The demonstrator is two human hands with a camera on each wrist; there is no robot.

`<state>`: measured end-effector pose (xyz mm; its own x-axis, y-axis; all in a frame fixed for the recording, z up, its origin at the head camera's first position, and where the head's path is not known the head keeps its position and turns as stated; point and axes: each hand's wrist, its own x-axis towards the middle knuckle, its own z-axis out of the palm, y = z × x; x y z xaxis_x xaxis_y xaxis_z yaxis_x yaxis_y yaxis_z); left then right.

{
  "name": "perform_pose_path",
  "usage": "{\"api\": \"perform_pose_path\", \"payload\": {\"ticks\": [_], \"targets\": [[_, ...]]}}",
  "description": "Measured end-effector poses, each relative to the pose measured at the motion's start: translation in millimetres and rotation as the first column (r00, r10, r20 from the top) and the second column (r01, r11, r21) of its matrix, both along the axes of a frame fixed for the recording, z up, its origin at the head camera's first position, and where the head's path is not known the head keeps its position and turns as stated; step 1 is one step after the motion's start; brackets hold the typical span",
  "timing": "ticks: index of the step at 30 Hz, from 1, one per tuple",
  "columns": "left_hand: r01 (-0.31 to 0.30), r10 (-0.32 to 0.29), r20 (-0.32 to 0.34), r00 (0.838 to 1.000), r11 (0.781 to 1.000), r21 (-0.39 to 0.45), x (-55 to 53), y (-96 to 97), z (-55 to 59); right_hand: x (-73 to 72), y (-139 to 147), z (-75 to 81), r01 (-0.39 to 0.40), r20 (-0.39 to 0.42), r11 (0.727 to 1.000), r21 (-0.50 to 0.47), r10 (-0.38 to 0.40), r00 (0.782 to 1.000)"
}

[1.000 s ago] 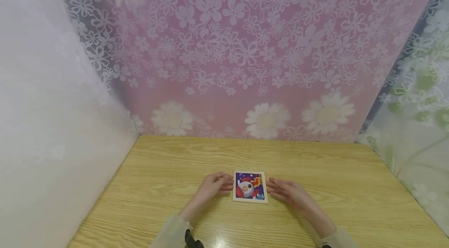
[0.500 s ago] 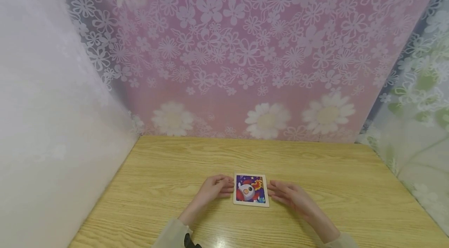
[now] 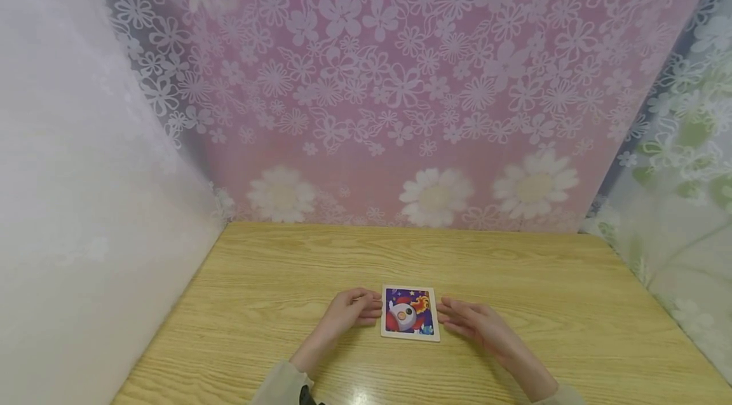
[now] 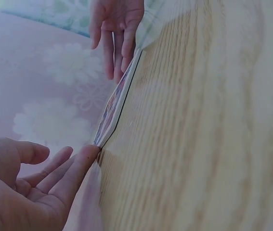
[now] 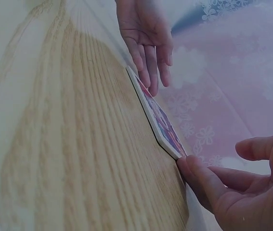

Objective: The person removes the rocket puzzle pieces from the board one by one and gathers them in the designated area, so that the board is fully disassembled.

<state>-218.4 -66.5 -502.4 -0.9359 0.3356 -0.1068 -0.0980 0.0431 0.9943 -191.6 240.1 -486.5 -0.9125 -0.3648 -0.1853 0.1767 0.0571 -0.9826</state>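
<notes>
A thin square picture board point(image 3: 409, 314) with a pale border lies flat on the wooden table, its print showing a red and white rocket on purple. My left hand point(image 3: 349, 309) is at its left edge, fingers nearly straight and fingertips right at the border. On the opposite edge, my right hand point(image 3: 480, 321) mirrors this with extended fingers. In the left wrist view, the left fingertips point(image 4: 89, 153) meet the near corner of the board point(image 4: 119, 98). The right wrist view has the right fingertips point(image 5: 190, 162) at the board's corner, thumb held apart.
The wood-grain table point(image 3: 297, 252) reaches back to a pink flower-printed curtain point(image 3: 366, 106). A whitish panel point(image 3: 97, 170) borders the left side, and a leaf-patterned sheet point(image 3: 686, 201) the right. Pale sleeves point(image 3: 283, 383) cover both forearms.
The picture board has slid a little toward me, and both hands have moved with it along its sides. Their fingers keep the same straight pose.
</notes>
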Motion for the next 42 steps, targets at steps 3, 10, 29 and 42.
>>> {"api": "perform_pose_path", "payload": {"ticks": [3,10,29,42], "targets": [[0.002,-0.002,-0.006,1.0,1.0,0.001,-0.2,-0.2,-1.8,0.6,0,0.8,-0.005,0.002,1.0,-0.001,0.005,1.0],[0.001,-0.001,-0.011,1.0,1.0,-0.002,0.0,0.7,-3.7,2.5,0,0.3,0.001,-0.005,1.0,0.018,-0.001,1.0],[-0.005,-0.218,-0.38,0.899,0.862,-0.508,13.4,7.3,18.7,-5.8,8,8.9,0.032,-0.113,0.995,0.094,-0.021,0.993],[0.019,-0.651,-0.359,0.668,0.498,-0.867,32.1,31.9,21.5,-26.5,-6,31.2,0.051,-0.224,0.986,0.157,-0.014,0.974]]}}
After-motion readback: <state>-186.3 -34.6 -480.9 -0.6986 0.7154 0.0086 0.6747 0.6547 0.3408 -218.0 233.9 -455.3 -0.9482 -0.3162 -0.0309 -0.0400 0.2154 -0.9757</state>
